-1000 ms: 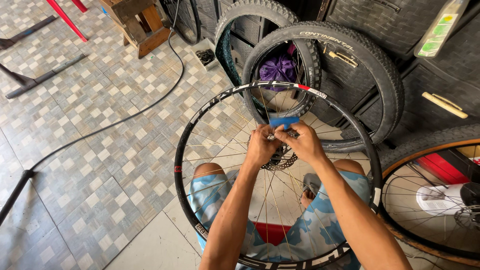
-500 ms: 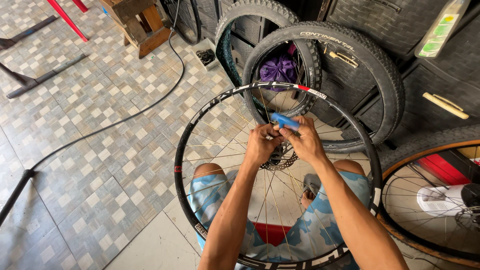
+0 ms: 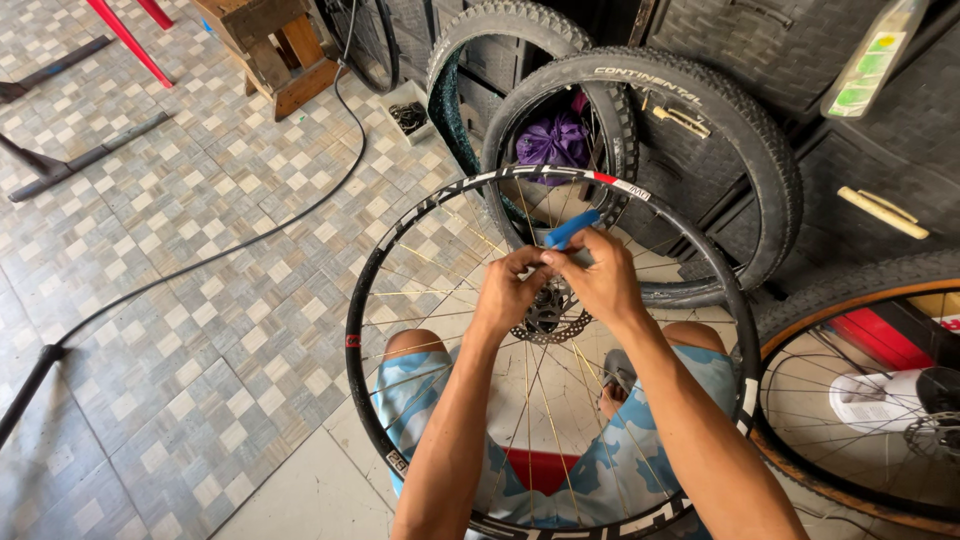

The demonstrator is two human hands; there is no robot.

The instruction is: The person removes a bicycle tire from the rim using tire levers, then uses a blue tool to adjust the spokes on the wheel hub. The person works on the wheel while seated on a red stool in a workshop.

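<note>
blue strip (image 3: pixel 571 229) raised, pinched by hands (image 3: pixel 560 285)

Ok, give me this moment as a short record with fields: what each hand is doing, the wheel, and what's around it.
left hand: pinching one end of the blue tool, above the hub
right hand: gripping the blue tool
wheel: bare black rim with spokes and a disc rotor, upright over the person's knees
behind: two knobby tyres leaning on dark cabinets
floor: patterned tiles, black cable

floor (image 3: pixel 180 330): patterned grey-and-cream tiles | on it: black cable (image 3: pixel 200 262), wooden stool (image 3: pixel 270 50), small tray of parts (image 3: pixel 408 116), knobby tyres (image 3: pixel 700 110) standing at far edge
</note>
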